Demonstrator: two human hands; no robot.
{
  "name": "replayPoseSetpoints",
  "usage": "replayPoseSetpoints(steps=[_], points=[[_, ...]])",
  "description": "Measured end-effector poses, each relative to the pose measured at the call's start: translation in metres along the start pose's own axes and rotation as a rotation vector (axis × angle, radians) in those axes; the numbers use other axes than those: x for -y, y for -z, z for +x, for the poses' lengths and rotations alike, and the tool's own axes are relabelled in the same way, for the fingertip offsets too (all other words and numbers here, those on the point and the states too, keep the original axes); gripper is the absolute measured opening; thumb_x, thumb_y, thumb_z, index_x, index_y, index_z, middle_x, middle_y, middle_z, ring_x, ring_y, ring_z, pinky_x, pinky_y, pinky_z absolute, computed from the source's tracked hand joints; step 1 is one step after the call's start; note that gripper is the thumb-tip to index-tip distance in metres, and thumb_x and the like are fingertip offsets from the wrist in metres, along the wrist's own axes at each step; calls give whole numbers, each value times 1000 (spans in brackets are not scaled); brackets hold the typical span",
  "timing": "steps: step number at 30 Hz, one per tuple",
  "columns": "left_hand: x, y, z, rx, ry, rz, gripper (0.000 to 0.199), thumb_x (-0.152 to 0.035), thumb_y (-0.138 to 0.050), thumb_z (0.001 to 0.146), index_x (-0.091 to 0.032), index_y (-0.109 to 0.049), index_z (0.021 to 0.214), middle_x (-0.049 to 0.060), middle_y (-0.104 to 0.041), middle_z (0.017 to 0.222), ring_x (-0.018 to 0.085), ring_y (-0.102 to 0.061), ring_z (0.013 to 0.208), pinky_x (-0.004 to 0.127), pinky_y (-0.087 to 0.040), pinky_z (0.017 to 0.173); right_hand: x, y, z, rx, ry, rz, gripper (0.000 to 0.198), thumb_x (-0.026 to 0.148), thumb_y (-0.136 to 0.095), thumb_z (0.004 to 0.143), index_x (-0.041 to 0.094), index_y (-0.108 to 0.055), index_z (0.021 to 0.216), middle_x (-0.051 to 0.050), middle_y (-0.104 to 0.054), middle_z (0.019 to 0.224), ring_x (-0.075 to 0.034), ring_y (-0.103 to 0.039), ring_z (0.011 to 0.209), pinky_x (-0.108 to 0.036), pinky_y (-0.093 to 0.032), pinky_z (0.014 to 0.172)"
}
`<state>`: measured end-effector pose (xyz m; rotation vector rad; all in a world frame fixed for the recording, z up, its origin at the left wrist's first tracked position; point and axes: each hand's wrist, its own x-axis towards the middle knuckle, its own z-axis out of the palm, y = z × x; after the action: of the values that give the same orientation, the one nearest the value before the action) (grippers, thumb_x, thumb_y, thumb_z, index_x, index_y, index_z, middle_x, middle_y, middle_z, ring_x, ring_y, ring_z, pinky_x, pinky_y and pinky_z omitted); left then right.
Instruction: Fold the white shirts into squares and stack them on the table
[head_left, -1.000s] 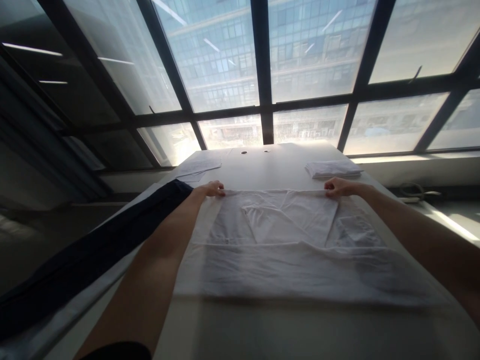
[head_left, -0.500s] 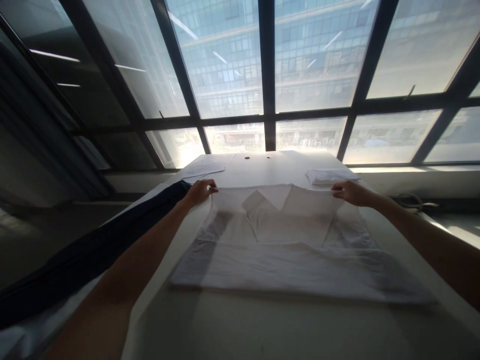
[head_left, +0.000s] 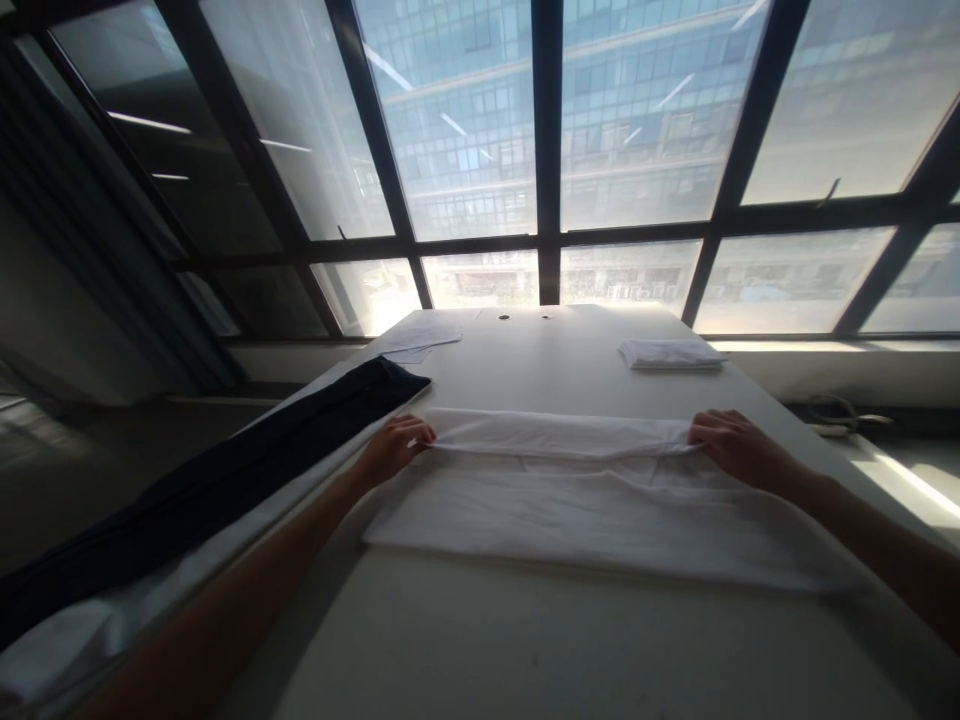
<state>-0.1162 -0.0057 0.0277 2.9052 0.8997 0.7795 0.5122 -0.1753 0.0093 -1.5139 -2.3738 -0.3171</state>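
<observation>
A white garment lies spread across the white table, its far part folded over towards me in a long strip. My left hand pinches the left end of that folded edge. On the other side, my right hand grips the right end, fingers closed on the cloth. The edge runs fairly straight between both hands. The near part of the garment rests flat and slightly wrinkled. Whether it is a shirt or another kind of top I cannot tell.
Dark navy clothing lies along the table's left side, over some white cloth. White sheets or cloths lie at the far left. A folded white cloth stack sits at the far right. Large windows stand beyond the table.
Both hands have come towards me with the garment's far edge, folding it over the near part. The pointed flaps that showed before are now covered.
</observation>
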Motion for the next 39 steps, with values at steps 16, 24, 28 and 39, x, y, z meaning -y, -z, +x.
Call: replayPoseSetpoints(steps=[16, 24, 28, 39], points=[[-10, 4, -15, 93, 9, -27, 24, -19, -59, 99, -25, -83, 99, 5, -68, 85, 19, -64, 81, 30, -49, 77, 0, -16, -10, 39, -54, 1, 28, 14, -47, 95, 25, -73, 94, -6, -70, 95, -24, -66, 87, -38, -43, 85], [-7, 11, -15, 138, 7, 8, 27, -23, -57, 98, -28, -83, 102, 6, -69, 88, 21, -64, 86, 35, -51, 86, -3, -15, -11, -30, -55, -16, 23, 21, -49, 96, 24, -70, 89, -7, -70, 95, -26, -65, 85, -39, -45, 82], [-10, 11, -16, 137, 16, -10, 23, -26, -60, 98, -28, -83, 99, 6, -69, 87, 21, -64, 86, 36, -52, 88, -5, -14, -12, -60, -52, -23, 21, 21, -50, 96, 24, -69, 87, -7, -70, 94, -25, -65, 83, -39, -44, 81], [-15, 17, -12, 253, -37, 47, 24, -21, -59, 96, -28, -82, 100, 5, -72, 95, 22, -65, 94, 34, -50, 91, 7, -7, -8, 37, -77, -9, 21, 16, -50, 93, 23, -65, 80, -4, -68, 87, -21, -63, 79, -34, -42, 78]])
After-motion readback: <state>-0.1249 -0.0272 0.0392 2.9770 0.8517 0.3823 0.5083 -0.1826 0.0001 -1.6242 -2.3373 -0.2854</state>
